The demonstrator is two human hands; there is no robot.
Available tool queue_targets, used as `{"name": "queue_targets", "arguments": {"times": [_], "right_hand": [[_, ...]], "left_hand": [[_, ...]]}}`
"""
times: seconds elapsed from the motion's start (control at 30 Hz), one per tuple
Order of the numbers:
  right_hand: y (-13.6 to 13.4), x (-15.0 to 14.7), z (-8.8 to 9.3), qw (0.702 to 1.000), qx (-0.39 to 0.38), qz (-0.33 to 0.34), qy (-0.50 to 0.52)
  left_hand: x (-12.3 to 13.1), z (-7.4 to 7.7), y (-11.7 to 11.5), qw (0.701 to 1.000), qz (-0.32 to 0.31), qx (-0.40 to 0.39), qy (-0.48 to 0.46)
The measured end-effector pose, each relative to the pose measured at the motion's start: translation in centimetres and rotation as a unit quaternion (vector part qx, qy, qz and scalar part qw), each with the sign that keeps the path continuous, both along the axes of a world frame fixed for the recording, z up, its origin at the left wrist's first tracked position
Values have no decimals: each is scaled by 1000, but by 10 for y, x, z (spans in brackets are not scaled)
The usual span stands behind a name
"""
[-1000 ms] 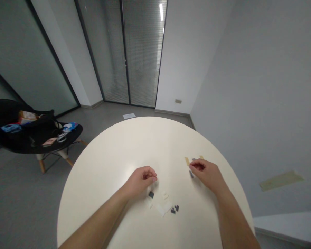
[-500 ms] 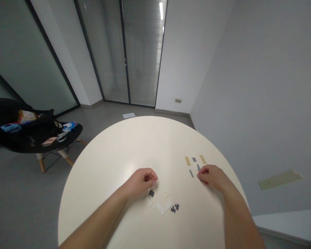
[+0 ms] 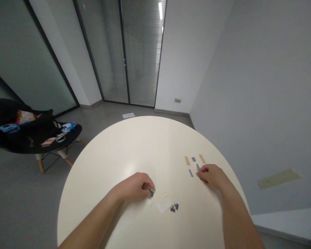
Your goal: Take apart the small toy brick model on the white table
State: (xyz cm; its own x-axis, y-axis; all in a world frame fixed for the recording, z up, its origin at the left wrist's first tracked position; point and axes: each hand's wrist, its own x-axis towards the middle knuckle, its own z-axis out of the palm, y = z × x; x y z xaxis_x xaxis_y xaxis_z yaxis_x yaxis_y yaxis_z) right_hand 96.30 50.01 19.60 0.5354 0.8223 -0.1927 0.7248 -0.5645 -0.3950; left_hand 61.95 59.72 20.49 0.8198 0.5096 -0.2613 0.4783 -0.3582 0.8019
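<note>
My left hand (image 3: 136, 187) rests on the round cream table (image 3: 114, 162) with its fingers curled, the fingertips touching a small dark grey piece (image 3: 151, 193). My right hand (image 3: 211, 175) lies to the right, fingers curled together, fingertips beside a small grey piece (image 3: 197, 167). Just beyond it lie a tan strip (image 3: 187, 160), a second tan strip (image 3: 202, 158) and small grey pieces (image 3: 191, 173). Between my hands sit white pieces (image 3: 162, 207) and two dark pieces (image 3: 174, 208).
A black chair (image 3: 28, 136) loaded with a bag and small items stands on the grey floor at the left. Glass doors with blinds (image 3: 134, 52) are at the back. A white sheet of paper (image 3: 129, 115) lies on the floor beyond the table.
My left hand has dropped toward me onto the dark grey piece. My right hand drew back to the right, uncovering the tan and grey pieces it was over.
</note>
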Motion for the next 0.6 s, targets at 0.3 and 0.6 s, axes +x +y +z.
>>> {"name": "queue_targets", "arguments": {"times": [0.3, 0.6], "right_hand": [[0, 10, 3, 987, 154, -41, -25], [7, -10, 3, 955, 289, -71, 4]], "left_hand": [[3, -4, -1, 997, -32, 71, -9], [3, -6, -4, 997, 1, 70, -31]]}}
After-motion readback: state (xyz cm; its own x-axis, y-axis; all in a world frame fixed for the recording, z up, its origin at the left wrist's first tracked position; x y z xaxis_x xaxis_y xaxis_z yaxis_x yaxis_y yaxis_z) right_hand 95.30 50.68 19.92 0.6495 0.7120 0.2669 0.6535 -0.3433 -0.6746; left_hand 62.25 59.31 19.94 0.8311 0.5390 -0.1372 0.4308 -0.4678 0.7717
